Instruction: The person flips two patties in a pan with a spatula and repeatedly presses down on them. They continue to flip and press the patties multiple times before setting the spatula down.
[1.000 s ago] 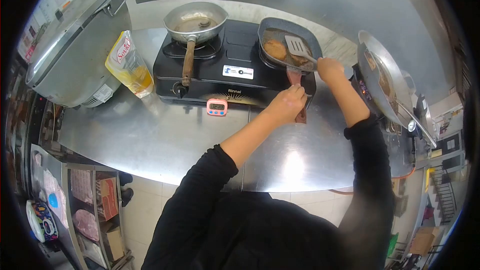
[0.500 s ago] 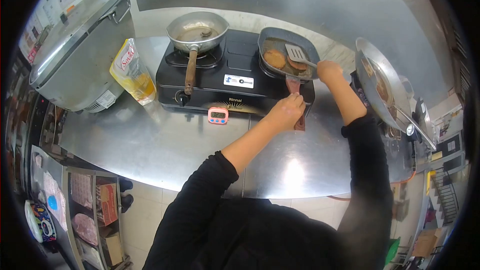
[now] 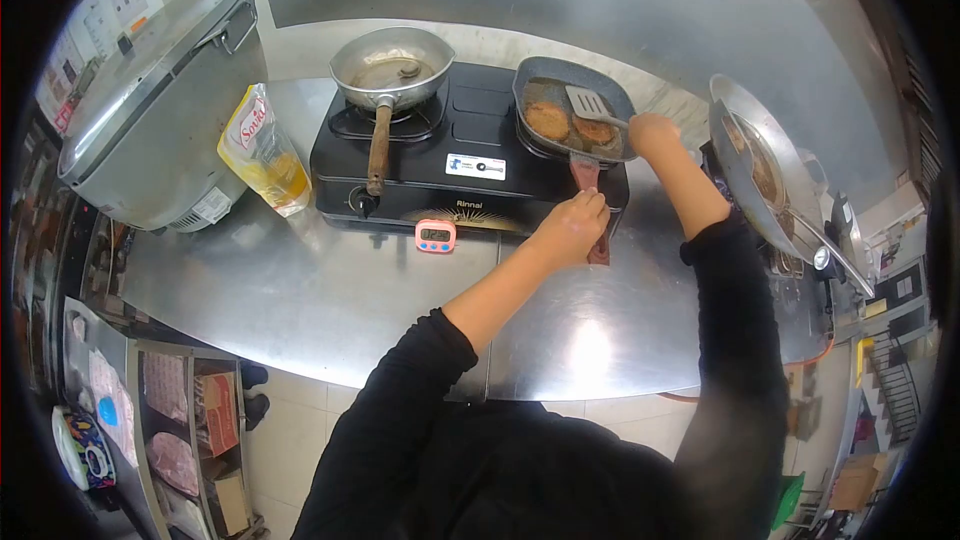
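Note:
My left hand point(image 3: 573, 227) is wrapped around the brown handle point(image 3: 587, 176) of a dark square frying pan point(image 3: 537, 71), which sits on the right burner of a black gas stove point(image 3: 410, 165). In my right hand point(image 3: 655, 134) is a slotted spatula point(image 3: 589, 103), its handle largely hidden by my fingers. The spatula's blade lies over the upper edge of one browned patty point(image 3: 595, 131) on the pan's right side. Beside it, a second golden-brown patty point(image 3: 547, 121) lies in the oil on the left.
On the left burner rests a metal saucepan point(image 3: 395, 98) with a wooden handle. A pink timer point(image 3: 435, 236) stands at the stove's front. Leftward are an oil pouch point(image 3: 265, 150) and a large metal cooker point(image 3: 170, 120). A big wok point(image 3: 735, 150) is at the right.
The patties look darker and browner on top than before. The spatula blade has shifted slightly left and up over the right patty. My left hand keeps its grip on the handle.

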The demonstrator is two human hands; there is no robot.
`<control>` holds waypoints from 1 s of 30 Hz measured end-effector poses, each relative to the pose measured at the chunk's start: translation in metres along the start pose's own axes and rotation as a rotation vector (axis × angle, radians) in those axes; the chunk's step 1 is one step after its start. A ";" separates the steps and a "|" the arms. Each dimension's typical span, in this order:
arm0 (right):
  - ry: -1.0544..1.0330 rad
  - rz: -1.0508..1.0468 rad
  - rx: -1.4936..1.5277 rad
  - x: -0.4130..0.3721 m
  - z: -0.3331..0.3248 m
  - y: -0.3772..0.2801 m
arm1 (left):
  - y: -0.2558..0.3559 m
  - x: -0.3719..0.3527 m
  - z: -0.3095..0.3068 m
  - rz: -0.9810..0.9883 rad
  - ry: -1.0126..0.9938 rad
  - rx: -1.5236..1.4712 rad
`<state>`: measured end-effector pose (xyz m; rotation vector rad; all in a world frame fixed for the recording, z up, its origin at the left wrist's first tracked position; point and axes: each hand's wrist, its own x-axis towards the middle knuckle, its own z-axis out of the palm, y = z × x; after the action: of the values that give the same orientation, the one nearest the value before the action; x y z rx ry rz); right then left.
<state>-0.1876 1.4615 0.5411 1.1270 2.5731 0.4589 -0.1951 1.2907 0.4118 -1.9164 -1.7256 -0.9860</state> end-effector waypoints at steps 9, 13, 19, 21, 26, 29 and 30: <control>0.102 -0.002 0.060 0.002 0.046 -0.011 | -0.001 -0.002 0.006 -0.018 0.002 -0.031; 0.059 -0.028 0.006 0.018 0.019 0.004 | 0.000 -0.002 0.004 -0.008 0.014 -0.020; -0.008 -0.031 0.030 0.014 0.018 -0.016 | 0.000 -0.002 0.001 -0.019 0.033 -0.028; 0.008 -0.027 0.038 0.016 0.035 -0.017 | 0.002 -0.003 0.003 -0.031 0.026 -0.050; 0.060 -0.023 0.051 0.021 0.027 -0.007 | 0.000 0.000 0.002 -0.002 0.047 -0.025; 0.085 -0.061 -0.011 0.018 0.012 0.008 | 0.002 0.000 -0.002 0.020 0.103 -0.011; 0.088 -0.057 -0.028 0.013 0.012 0.009 | -0.001 0.000 -0.002 0.014 0.083 -0.019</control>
<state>-0.1855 1.4787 0.5324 1.0437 2.6575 0.5405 -0.1961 1.2900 0.4130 -1.8692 -1.6598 -1.0656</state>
